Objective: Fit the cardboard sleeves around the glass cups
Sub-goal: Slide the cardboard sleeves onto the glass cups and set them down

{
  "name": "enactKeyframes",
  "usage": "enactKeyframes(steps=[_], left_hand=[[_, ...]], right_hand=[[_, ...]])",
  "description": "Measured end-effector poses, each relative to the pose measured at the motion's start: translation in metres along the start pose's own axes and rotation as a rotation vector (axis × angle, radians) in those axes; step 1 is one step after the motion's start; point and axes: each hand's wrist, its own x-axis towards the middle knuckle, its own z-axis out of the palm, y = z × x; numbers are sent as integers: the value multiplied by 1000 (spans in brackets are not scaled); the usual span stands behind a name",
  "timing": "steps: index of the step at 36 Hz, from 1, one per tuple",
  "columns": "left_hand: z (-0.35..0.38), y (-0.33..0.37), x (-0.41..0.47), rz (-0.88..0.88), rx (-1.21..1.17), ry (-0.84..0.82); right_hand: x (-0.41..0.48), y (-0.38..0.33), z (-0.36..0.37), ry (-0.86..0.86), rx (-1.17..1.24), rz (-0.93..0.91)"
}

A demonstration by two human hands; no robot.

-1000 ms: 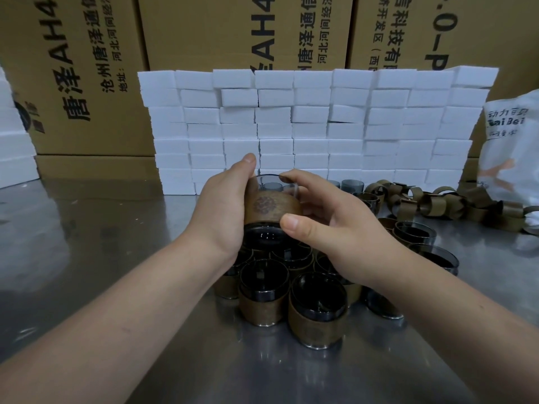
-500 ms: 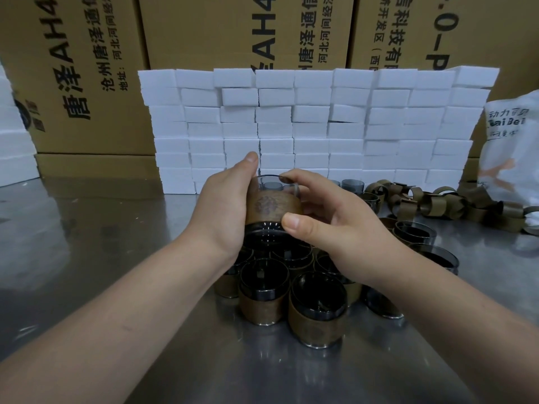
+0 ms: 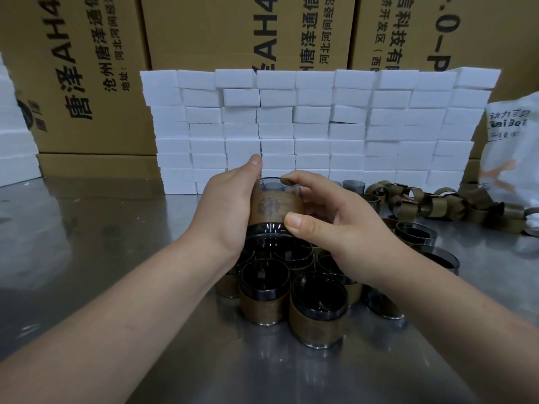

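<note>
Above the cluster of finished cups, mid-frame: one glass cup (image 3: 274, 212), held upside-down or on its side — which end faces up cannot be told — with a brown cardboard sleeve (image 3: 272, 207) already round its body.

Left hand (image 3: 226, 208): wrapped on the cup's left side, thumb raised past the upper edge, grasping cup and sleeve together.

Right hand (image 3: 329, 217): fingers curled over the far upper edge, thumb pressed at the sleeve's lower edge, where a band of dark glass shows below the cardboard.

Sleeve: printed emblem faces the camera; sits near the upper part of the glass, not yet level with the sleeves on the finished cups.

Finished cups (image 3: 318, 313): grouped on the surface (image 3: 87, 228) directly beneath the hands, touching one another, sleeves seated low with dark rims above.

Loose sleeves (image 3: 434, 202): heaped to the right rear, near further bare cups (image 3: 354, 185).

Backdrop: white foam blocks (image 3: 315, 126) stacked in a wall; cartons (image 3: 87, 68) behind; a white bag (image 3: 510, 147) at far right.

Handling note, as judgement: the step appears to be sliding the sleeve to its final seat. Even thumb pressure on both sides should keep it from skewing; the left hand is best kept firm on the glass, not the cardboard, so the sleeve can travel. Smooth glass may slip; setting down calls for a free gap in the cluster.
</note>
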Motion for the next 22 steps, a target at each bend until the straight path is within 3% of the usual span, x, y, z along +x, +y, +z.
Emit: enactKeyframes(steps=[22], left_hand=[[-1, 2, 0, 32, 44, 2]], right_hand=[[-1, -3, 1, -11, 47, 6]])
